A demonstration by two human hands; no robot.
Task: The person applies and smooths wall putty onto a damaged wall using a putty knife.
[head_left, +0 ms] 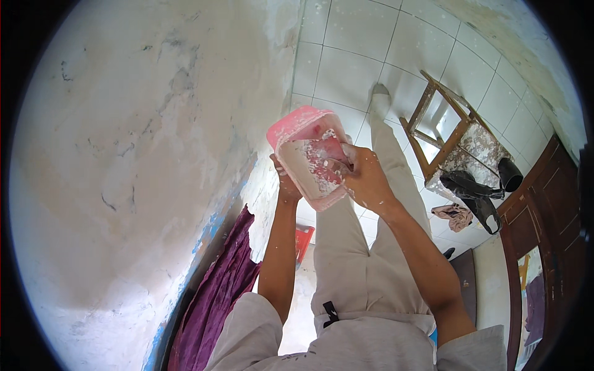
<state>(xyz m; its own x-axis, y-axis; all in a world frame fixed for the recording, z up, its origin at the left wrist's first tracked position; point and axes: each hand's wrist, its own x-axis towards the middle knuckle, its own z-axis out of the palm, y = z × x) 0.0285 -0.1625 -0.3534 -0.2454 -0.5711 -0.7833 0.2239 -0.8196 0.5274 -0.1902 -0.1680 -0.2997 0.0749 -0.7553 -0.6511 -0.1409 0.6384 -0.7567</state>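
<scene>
In front of me is a pink plastic tub [286,128], tilted and smeared with white putty. My left hand [285,179] is closed on its left side, with most of the fingers hidden behind the tub. My right hand [366,176] grips a flat reddish-pink putty scraper [332,149] at the tub's right side. White lumps of putty cover the scraper's face, and its blade lies over the mouth of the tub. Specks of white dot my right hand and forearm.
A patchy plastered wall [136,136] rises close on my left. Purple cloth [213,290] hangs near a red plastic object [303,241]. At right stands a paint-splattered wooden stool [473,148] with a black bag [473,191] and black cup [510,174], near a brown door [550,210].
</scene>
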